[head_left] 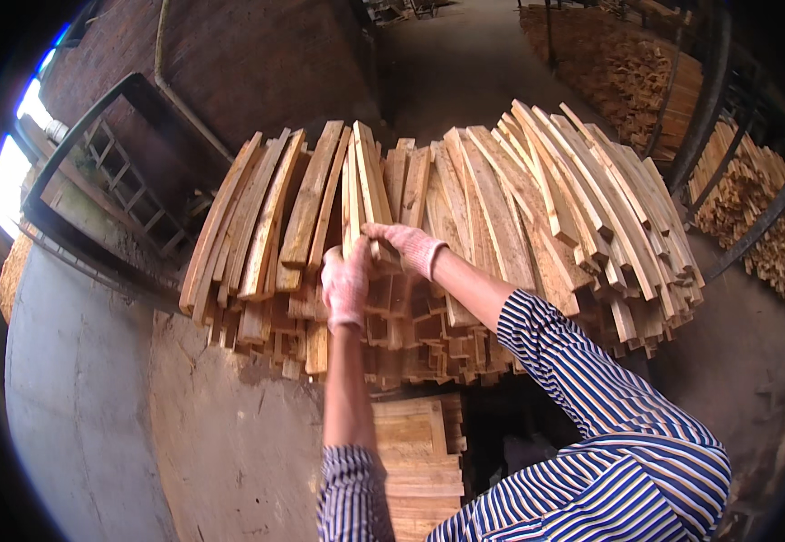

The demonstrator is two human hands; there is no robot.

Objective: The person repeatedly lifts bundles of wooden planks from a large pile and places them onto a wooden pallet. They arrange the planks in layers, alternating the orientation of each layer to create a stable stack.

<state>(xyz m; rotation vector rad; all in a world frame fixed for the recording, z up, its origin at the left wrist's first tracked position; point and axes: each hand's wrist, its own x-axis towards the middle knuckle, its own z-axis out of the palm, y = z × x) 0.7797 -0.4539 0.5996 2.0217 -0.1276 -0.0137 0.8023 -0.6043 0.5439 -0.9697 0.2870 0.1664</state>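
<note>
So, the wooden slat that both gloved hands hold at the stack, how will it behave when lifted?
The slat is probably stiff and fairly light, being thin sawn wood. Its rough surface should not slip in the gloved left hand or right hand. Neighbouring slats lie loosely and may shift.

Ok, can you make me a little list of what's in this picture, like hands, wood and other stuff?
left hand: in a pale work glove, gripping the near ends of upright wooden slats
right hand: gloved too, closed over the same slats from the other side
sleeves: blue and white stripes
big stack: many long wooden slats piled side by side, ends facing the person
below the stack: a flat pile of short boards
far right: more piled wood
floor: grey concrete
</note>
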